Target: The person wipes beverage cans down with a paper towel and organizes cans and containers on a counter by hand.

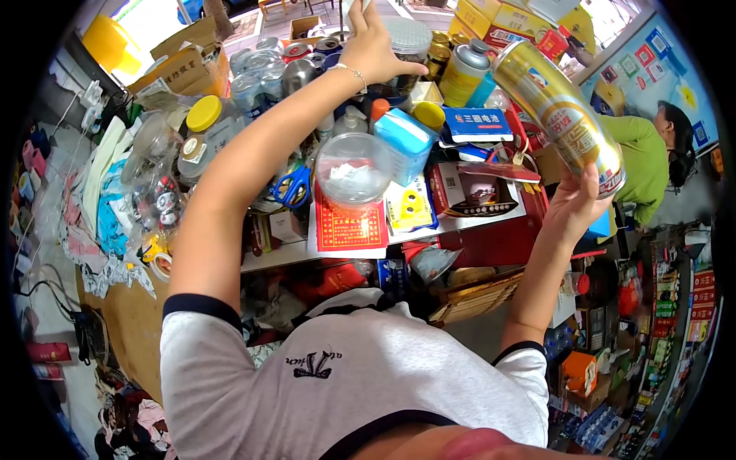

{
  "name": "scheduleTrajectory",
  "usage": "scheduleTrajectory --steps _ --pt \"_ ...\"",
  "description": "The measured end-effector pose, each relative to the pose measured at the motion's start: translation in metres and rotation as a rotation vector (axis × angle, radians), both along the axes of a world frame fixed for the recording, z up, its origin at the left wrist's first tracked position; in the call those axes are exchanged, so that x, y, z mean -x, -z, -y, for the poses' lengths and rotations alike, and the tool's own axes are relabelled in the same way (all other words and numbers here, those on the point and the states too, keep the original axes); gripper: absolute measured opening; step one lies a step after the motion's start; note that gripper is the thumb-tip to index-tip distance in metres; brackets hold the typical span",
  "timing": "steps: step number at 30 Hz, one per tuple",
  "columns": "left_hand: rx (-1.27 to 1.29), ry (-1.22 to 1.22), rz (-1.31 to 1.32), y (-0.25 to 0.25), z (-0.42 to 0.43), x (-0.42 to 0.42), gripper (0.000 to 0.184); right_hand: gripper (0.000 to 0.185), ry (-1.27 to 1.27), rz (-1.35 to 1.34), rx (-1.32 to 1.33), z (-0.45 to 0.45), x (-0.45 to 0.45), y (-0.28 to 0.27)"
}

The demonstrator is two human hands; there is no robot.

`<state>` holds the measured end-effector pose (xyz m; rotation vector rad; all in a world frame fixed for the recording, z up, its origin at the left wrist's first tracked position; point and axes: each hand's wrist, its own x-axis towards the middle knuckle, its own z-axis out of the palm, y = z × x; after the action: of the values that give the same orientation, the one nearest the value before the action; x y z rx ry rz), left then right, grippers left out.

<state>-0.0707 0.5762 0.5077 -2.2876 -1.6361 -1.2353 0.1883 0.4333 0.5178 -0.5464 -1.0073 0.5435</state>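
In my right hand [576, 201] is a tall gold can [563, 111] with large white lettering; I grip it near its lower end, and it leans to the left. My left hand [374, 52] reaches over the far part of the table, thumb stretched out beside a large lidded clear jar [409, 37]. Something white [356, 4] touches its fingers at the frame's top edge, where the fingertips are cut off. Below that arm stand a clear round plastic tub [353, 170], a blue box [404, 144] and blue-handled scissors [293, 186].
Jars and cans crowd the table, among them a yellow-lidded jar [204, 115] and a yellow can [463, 74]. Clothes [103, 203] hang over the left side. A person in a green top [642, 157] is at the right. Stocked shelves [675, 299] stand behind.
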Motion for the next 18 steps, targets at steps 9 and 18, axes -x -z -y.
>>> scheduleTrajectory --steps 9,18 --pt "-0.127 -0.074 0.061 0.023 -0.028 -0.004 0.117 0.064 0.104 0.024 0.125 0.021 -0.022 0.022" --pt "-0.261 -0.082 0.008 0.018 -0.027 0.005 0.111 0.063 0.072 0.021 0.191 0.037 -0.027 0.032"
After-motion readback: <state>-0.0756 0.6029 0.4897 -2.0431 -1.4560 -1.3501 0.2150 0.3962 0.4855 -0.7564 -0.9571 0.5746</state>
